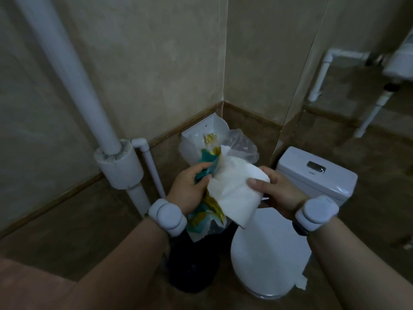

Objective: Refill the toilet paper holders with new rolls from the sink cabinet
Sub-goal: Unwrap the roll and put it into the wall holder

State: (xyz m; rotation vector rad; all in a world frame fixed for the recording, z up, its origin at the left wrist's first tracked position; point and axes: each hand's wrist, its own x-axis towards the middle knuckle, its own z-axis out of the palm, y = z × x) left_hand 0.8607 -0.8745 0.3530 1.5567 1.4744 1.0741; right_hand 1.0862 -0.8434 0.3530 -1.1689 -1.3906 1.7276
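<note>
a white toilet paper roll (239,193) is gripped by the right hand (277,191) above the closed toilet lid (268,260); its teal-and-yellow wrapper (205,211) is clenched in the left hand (190,189).

Wall holder (202,139) stuffed with plastic bag (242,145); pipe (67,63) crowds left

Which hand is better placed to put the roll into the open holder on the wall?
Right. The right hand already grips the toilet paper roll, while the left hand is full of wrapper. The open holder is straight ahead.
</note>
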